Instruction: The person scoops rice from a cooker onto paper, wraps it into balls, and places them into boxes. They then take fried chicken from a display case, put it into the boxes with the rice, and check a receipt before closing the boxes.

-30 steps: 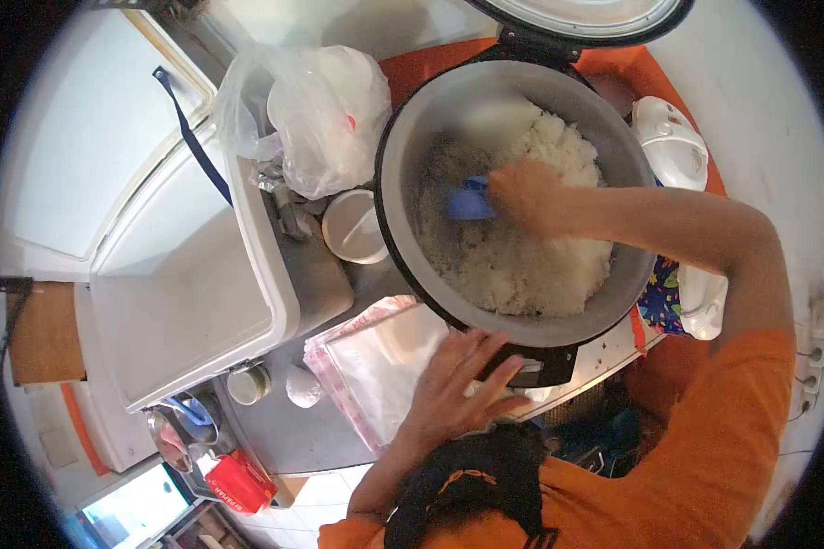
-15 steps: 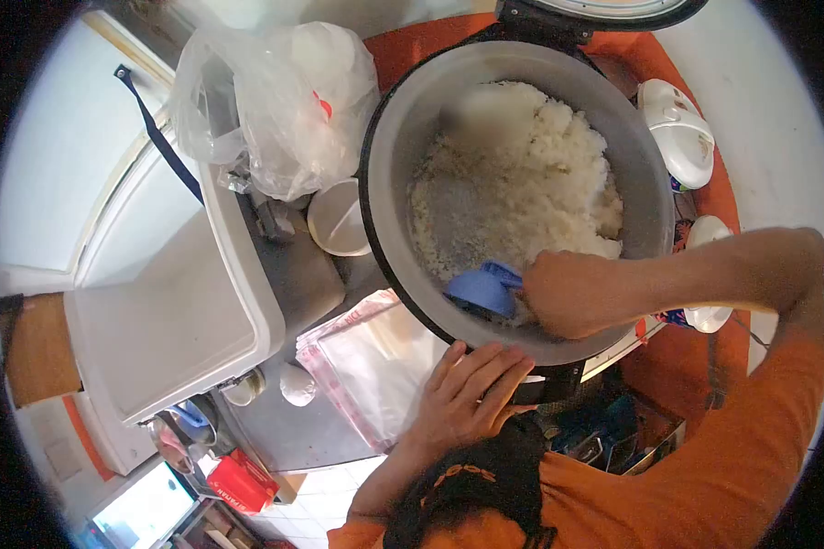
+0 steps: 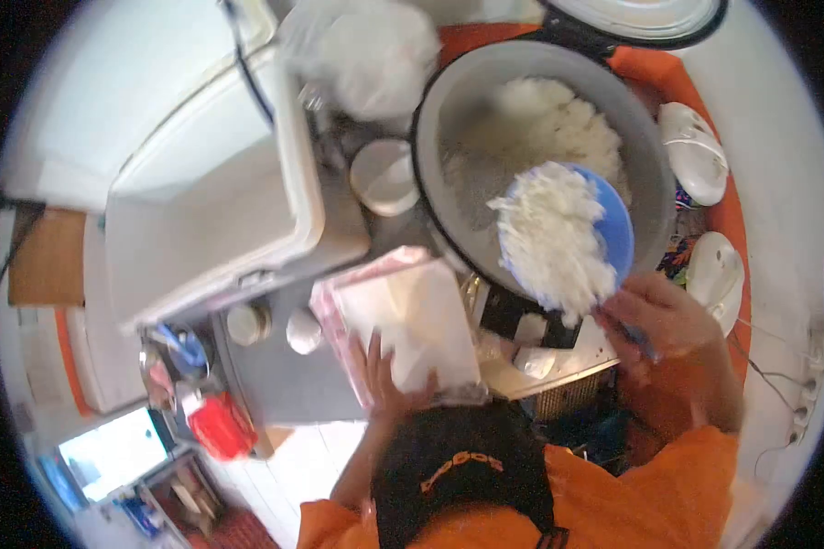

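My right hand (image 3: pixel 666 318) grips the handle of a blue scoop (image 3: pixel 617 227), raised above the near side of the large rice cooker pot (image 3: pixel 655 197). White cooked rice (image 3: pixel 558 240) is heaped in the scoop and hangs over its edge. More rice (image 3: pixel 558 123) lies inside the pot, mostly on its far side. My left hand (image 3: pixel 389 380) lies with fingers spread on a stack of wrapping sheets (image 3: pixel 417 311), pale on top with pink-printed edges beneath. It appears to hold nothing.
A white cooler box (image 3: pixel 220 229) stands open at left. Behind the sheets are a white tub (image 3: pixel 386 178) and a plastic bag (image 3: pixel 366 55). The cooker's raised lid (image 3: pixel 641 16) is at the back; white appliances (image 3: pixel 696 156) and cables line the right. A red packet (image 3: pixel 220 426) sits lower left.
My right hand has lifted the scoop out of the pot, now full of rice. My left hand has moved from the cooker's rim onto the sheets. The camera view has shifted.
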Available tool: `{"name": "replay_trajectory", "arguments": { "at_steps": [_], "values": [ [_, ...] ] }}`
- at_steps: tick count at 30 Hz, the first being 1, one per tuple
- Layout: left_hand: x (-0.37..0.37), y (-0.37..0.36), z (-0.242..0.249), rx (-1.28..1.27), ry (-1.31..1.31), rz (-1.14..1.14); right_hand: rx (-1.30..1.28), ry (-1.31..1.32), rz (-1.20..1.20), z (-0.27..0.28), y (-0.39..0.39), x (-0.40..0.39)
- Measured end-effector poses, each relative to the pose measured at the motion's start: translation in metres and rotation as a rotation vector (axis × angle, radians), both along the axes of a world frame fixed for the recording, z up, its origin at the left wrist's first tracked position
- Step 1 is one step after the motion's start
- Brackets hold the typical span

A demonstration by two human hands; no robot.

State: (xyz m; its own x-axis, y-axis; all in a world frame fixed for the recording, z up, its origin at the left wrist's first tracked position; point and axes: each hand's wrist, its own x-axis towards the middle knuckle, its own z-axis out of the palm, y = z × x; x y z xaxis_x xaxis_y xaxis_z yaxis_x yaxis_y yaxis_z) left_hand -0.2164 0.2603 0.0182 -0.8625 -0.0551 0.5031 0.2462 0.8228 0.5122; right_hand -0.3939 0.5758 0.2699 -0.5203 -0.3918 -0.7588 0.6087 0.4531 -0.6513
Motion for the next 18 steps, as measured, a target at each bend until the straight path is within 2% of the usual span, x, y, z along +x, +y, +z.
{"name": "replay_trajectory", "arguments": {
  "at_steps": [2,3,4,5,7,8,9,10,13,16,18],
  "values": [
    [0.017,-0.032,-0.032,-0.264,-0.445,-0.025,-0.073,-0.056,-0.134,0.009,-0.037,0.046],
    [0.02,-0.041,-0.044,-0.26,-0.551,-0.03,-0.164,-0.141,-0.068,-0.007,-0.044,0.056],
    [0.033,-0.049,-0.052,-0.255,-0.668,-0.043,-0.21,-0.057,0.055,-0.039,-0.054,0.076],
    [0.042,-0.057,-0.062,-0.301,-0.671,-0.048,-0.258,0.033,0.165,-0.07,-0.064,0.095],
    [0.051,-0.066,-0.083,-0.382,-0.645,-0.06,-0.071,0.468,0.279,-0.16,-0.101,0.131],
    [0.056,-0.069,-0.086,-0.363,-0.643,-0.058,0.115,0.609,0.204,-0.206,-0.121,0.145],
    [0.053,-0.068,-0.089,-0.343,-0.627,-0.054,0.27,0.697,0.284,-0.245,-0.136,0.15],
    [0.054,-0.069,-0.09,-0.326,-0.617,-0.05,0.423,0.78,0.363,-0.276,-0.148,0.156],
    [0.052,-0.071,-0.093,-0.321,-0.631,-0.032,0.581,1.56,0.457,-0.328,-0.168,0.165],
    [0.055,-0.069,-0.091,-0.287,-0.662,-0.032,0.543,1.183,0.765,-0.336,-0.196,0.142],
    [0.054,-0.074,-0.087,-0.283,-0.666,-0.035,0.574,1.145,0.732,-0.317,-0.187,0.132]
  ]
}}
